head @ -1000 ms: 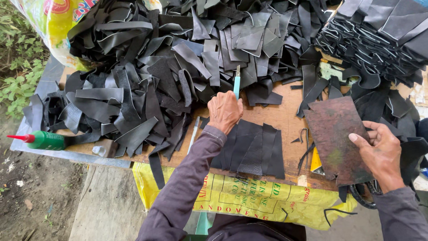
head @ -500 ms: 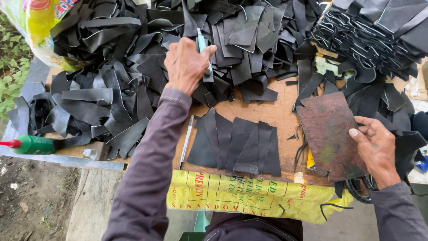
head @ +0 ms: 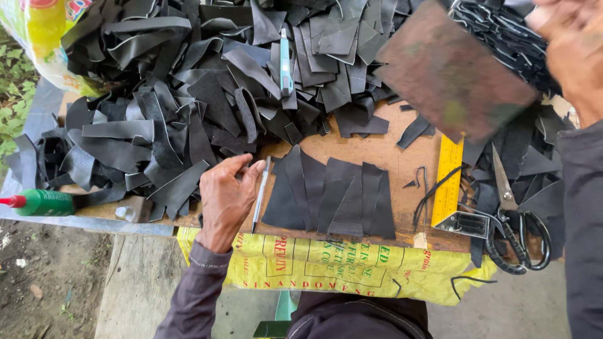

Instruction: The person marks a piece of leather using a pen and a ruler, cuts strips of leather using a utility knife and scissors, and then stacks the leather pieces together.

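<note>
My left hand (head: 227,199) rests on the wooden board, fingers loosely apart, fingertips touching a thin metal rod (head: 260,196) that lies flat. Right of the rod, several cut black rubber pieces (head: 333,196) are fanned out side by side. My right hand (head: 568,53), blurred at the top right, grips a rusty brown metal plate (head: 452,69) and holds it in the air above the table. A teal utility knife (head: 286,59) lies on the big pile of black rubber strips (head: 163,107).
A yellow ruler (head: 450,182) and large scissors (head: 515,216) lie at the right, among rubber scraps. A green bottle with a red tip (head: 44,202) sits at the left edge. A yellow sack (head: 326,269) hangs over the front edge. Dirt ground lies left.
My left hand laid the teal knife on the pile and came back down to the metal rod. My right hand lifted the rusty plate off the board, up and away.
</note>
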